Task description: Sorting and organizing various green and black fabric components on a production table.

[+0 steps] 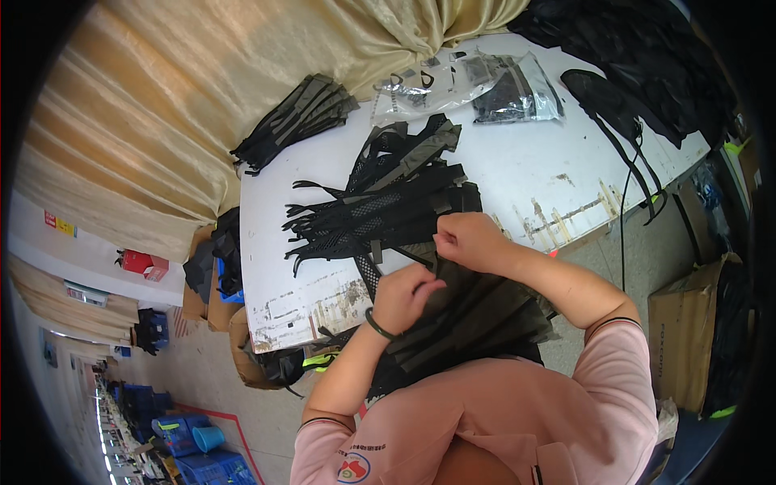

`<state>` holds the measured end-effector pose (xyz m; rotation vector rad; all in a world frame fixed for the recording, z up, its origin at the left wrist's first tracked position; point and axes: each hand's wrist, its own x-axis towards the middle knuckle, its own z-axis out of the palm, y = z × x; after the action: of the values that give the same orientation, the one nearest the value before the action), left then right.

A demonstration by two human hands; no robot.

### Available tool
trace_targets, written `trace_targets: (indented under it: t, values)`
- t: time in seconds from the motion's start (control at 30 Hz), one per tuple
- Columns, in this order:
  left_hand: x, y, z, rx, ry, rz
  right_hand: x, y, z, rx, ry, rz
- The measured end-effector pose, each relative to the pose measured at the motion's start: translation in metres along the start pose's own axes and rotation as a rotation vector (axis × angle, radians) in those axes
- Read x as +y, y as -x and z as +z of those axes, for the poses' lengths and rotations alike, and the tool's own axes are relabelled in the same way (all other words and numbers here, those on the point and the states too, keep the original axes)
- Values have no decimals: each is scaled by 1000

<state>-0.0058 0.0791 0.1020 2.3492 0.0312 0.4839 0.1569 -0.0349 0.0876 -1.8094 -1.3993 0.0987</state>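
Observation:
My left hand (pixel 402 297), with a dark bangle at its wrist, is closed at the table's near edge on a dark mesh strap (pixel 415 256). My right hand (pixel 470 241) is curled closed just to its right and farther off, at the other part of the same strap. The fingertips of both hands are partly hidden. Right beyond them lies a stack of black mesh straps (pixel 368 212) with thin loose ends toward the left. More dark straps (pixel 449 311) lie across my lap, below the hands.
A fanned bundle of straps (pixel 303 117) lies at the table's far left. Clear plastic bags (pixel 517 90) with dark contents sit at the back, black fabric items (pixel 622 61) at the far right. The worn white table (pixel 517 174) meets a gold curtain (pixel 153 105). A cardboard box (pixel 685 335) stands right.

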Motion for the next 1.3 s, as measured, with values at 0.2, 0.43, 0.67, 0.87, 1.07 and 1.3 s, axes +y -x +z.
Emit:
trace_targets:
  t: [0.2,0.43,0.67,0.87,1.07,1.3]
  values:
    - [-8,4,2,37,26,-57,5,11,7,-217,-595,461]
    - [-26,2,1,53,543,-360,8,15,3,-309,-1214,507]
    - [-35,-3,-9,139,518,-206,5,32,14,-557,-1359,428]
    - [-17,-8,-16,199,763,-300,-7,31,10,-264,-1185,463]
    - [-23,-3,-11,-92,582,-511,-6,28,9,93,-412,140]
    - [-22,-9,-15,-171,555,-698,-10,27,-5,-200,-615,303]
